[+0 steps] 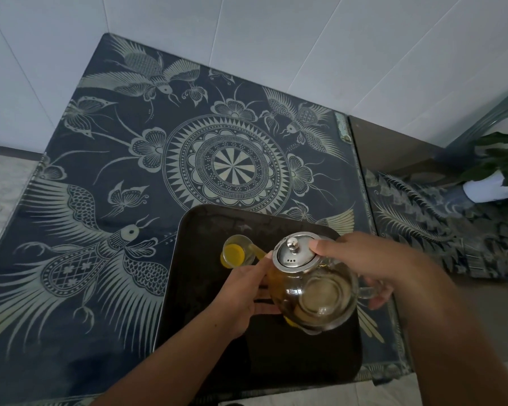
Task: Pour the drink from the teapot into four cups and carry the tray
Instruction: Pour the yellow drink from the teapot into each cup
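Note:
A clear glass teapot (314, 291) with a steel lid (295, 253) is tilted to the left above a black tray (206, 306). My right hand (364, 265) grips its glass handle, thumb pressed on the lid. The spout points at a small glass cup (236, 253) holding yellow drink, at the tray's far left. My left hand (241, 294) rests against the pot's left side near the spout; whether it holds something is hidden. Little liquid shows in the pot. Other cups are hidden behind the pot and hands.
The tray sits near the front right of a dark glass-topped table (129, 171) patterned with birds and a central medallion. A second, lower surface (423, 218) adjoins on the right, with a potted plant in a white pot (490, 186). White tiled walls stand behind.

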`<state>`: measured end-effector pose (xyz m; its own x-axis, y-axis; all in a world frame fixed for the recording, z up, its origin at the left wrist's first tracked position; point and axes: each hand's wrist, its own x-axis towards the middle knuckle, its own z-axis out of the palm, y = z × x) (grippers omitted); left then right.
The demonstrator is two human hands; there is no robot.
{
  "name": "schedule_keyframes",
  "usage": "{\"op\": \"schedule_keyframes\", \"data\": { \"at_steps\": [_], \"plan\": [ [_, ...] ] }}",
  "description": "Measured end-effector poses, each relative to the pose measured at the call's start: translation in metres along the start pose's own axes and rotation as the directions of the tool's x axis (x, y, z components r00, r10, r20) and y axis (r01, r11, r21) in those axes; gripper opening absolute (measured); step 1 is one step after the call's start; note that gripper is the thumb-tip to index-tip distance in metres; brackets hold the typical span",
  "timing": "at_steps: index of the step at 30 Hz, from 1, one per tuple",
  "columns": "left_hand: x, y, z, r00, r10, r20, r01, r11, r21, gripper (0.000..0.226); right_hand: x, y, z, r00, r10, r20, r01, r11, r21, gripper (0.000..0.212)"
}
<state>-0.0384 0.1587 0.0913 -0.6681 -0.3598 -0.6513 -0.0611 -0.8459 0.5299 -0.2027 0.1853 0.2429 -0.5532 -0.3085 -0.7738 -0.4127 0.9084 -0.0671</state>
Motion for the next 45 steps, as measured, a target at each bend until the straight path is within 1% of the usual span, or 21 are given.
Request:
{"op": "schedule_keyframes", "data": {
  "at_steps": [2,5,8,14,19,22,26,33,36,38,41,42,43,45],
  "plan": [
    [-0.001,0.004,0.000,0.999,0.016,-0.033,-0.016,1.000,0.010,0.046,0.004,0.004,0.000,1.000,-0.020,0.014,0.019,0.999,0.048,0.098],
    [-0.004,0.009,0.000,0.997,0.041,-0.066,-0.038,0.998,0.041,0.045,0.003,0.010,-0.001,0.998,-0.047,0.035,0.044,0.997,0.070,0.079],
    [-0.007,0.013,0.001,0.993,0.073,-0.093,-0.065,0.994,0.093,0.045,0.001,0.016,-0.002,0.995,-0.095,0.030,0.092,0.993,0.078,0.067],
    [-0.015,0.024,0.008,0.971,0.175,-0.160,-0.141,0.969,0.204,0.045,-0.005,0.033,0.001,0.969,-0.246,-0.016,0.244,0.952,0.187,0.053],
    [-0.028,0.031,0.015,0.934,0.271,-0.232,-0.195,0.933,0.304,0.048,-0.002,0.050,0.007,0.917,-0.395,-0.049,0.393,0.879,0.271,0.046],
    [-0.037,0.033,0.019,0.903,0.331,-0.276,-0.222,0.906,0.361,0.049,0.002,0.060,0.010,0.876,-0.478,-0.059,0.470,0.822,0.322,0.046],
    [-0.049,0.032,0.026,0.870,0.390,-0.300,-0.250,0.875,0.414,0.046,0.004,0.069,0.011,0.840,-0.538,-0.067,0.524,0.774,0.357,0.044],
    [-0.063,0.025,0.032,0.834,0.449,-0.321,-0.289,0.851,0.439,0.046,-0.006,0.080,0.013,0.791,-0.608,-0.068,0.586,0.721,0.369,0.039],
    [-0.067,0.023,0.036,0.824,0.459,-0.333,-0.296,0.850,0.436,0.045,-0.008,0.084,0.012,0.778,-0.625,-0.066,0.600,0.709,0.371,0.042],
    [-0.071,0.021,0.038,0.817,0.471,-0.332,-0.312,0.846,0.433,0.048,-0.009,0.086,0.012,0.764,-0.642,-0.067,0.619,0.698,0.361,0.043],
    [-0.079,0.016,0.037,0.809,0.486,-0.331,-0.326,0.839,0.435,0.065,-0.011,0.087,0.017,0.754,-0.654,-0.066,0.630,0.690,0.355,0.043],
    [-0.081,0.014,0.035,0.804,0.489,-0.339,-0.327,0.838,0.436,0.069,-0.011,0.086,0.019,0.750,-0.658,-0.059,0.633,0.690,0.349,0.045],
    [-0.083,0.013,0.032,0.797,0.491,-0.351,-0.324,0.839,0.437,0.068,-0.012,0.084,0.021,0.743,-0.668,-0.050,0.641,0.688,0.339,0.049],
    [-0.089,0.013,0.025,0.781,0.499,-0.376,-0.323,0.838,0.439,0.056,-0.012,0.079,0.026,0.716,-0.696,-0.046,0.672,0.670,0.315,0.062]
  ]
}}
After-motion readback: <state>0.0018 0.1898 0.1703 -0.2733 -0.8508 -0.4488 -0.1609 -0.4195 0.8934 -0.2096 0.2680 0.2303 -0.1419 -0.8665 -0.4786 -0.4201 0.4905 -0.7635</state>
